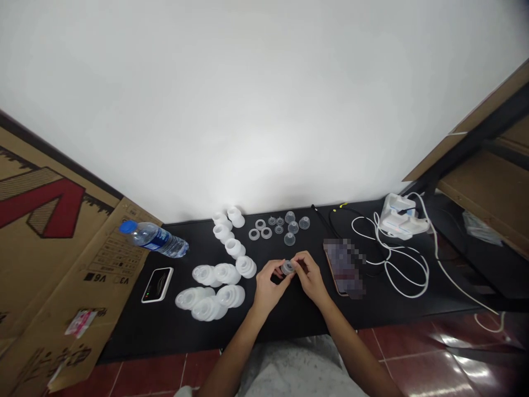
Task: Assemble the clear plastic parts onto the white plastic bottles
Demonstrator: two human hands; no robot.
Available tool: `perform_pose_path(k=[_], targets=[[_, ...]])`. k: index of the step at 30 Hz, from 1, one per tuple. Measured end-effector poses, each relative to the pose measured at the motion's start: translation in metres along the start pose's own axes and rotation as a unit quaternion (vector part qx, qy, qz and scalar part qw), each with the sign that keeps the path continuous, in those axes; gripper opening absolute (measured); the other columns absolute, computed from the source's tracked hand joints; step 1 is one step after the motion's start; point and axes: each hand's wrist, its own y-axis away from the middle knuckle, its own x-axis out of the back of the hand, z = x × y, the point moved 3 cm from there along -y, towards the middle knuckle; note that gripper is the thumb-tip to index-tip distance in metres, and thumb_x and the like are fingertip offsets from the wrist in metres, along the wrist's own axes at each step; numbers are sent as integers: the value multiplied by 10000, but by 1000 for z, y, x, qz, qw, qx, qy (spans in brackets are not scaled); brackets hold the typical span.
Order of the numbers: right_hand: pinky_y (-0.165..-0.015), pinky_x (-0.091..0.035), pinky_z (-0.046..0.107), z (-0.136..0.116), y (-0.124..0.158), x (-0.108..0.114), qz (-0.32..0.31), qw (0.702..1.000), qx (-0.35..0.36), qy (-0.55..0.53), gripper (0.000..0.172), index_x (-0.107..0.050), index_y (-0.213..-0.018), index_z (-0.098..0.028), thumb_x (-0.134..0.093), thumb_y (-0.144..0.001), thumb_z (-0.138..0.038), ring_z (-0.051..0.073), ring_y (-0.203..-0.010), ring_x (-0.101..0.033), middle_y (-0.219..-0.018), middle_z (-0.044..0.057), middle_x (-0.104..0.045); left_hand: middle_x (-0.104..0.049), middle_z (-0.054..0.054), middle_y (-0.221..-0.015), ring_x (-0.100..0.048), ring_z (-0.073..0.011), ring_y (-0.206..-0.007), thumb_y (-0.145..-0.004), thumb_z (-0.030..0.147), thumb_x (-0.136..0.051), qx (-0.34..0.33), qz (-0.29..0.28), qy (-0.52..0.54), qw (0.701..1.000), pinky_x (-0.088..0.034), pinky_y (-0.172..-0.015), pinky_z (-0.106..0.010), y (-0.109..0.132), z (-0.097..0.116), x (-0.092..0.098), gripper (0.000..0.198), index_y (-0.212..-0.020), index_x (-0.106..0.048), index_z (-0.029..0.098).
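Between my left hand [270, 282] and my right hand [309, 275] is a small translucent screw ring [286, 268], pinched by the fingertips of both just above the black table. Whether a teat sits inside it is too small to tell. Beyond my hands lie three clear rings [266, 233], three small clear teats [279, 229] and several clear dome caps [289, 239]. To the left of my left hand, several frosted white baby bottles [230, 296] are grouped; the closest one [246, 267] stands a little apart from my fingers.
On the left are a water bottle [159, 239] with a blue cap, a white-edged device [157, 285] and a large cardboard box [61, 264]. A phone [343, 267], a white cable [407, 251] and a white charging dock [403, 216] lie right on the black table [256, 325]. A white wall [264, 110] rises behind.
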Motion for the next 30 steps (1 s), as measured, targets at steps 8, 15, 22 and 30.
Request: perform_pose_path(k=[8,15,22,30], targets=[[-758,-550,318,5,-2,3,10,1000,-18,-23,255,-687,-1004,-240,-624,-1089,-472,217,-866,-646,-984,46,-631,-765,-69,-1133,-714,-203,-905,-914,273,-829,-8,-16,2,1000,-607,-729,-315,-2,2,1,310,-1209,-738,243],[-781,-553,330,4,-2,4,21,999,-15,-30,246,-715,-989,-236,-660,-1071,-461,222,-889,-649,-997,51,-633,-715,-45,-1051,-634,-183,-815,-931,298,-812,2,-29,-60,998,-555,-706,-309,0,2,-1,352,-1262,-699,251],[-710,-550,328,10,-6,8,44,997,-49,-35,304,-713,-1060,-239,-605,-1090,-522,206,-738,-636,-870,23,-647,-687,-90,-1182,-684,-226,-1012,-1031,288,-688,-6,-90,-26,996,-588,-815,-344,-2,5,0,385,-1416,-675,289],[-762,-554,355,-1,-8,9,77,996,-17,52,300,-707,-1093,-241,-563,-1112,-503,228,-803,-658,-940,52,-684,-763,-41,-1142,-736,-227,-992,-922,268,-805,15,-83,-20,996,-599,-827,-350,-3,-2,-4,312,-1218,-705,267]])
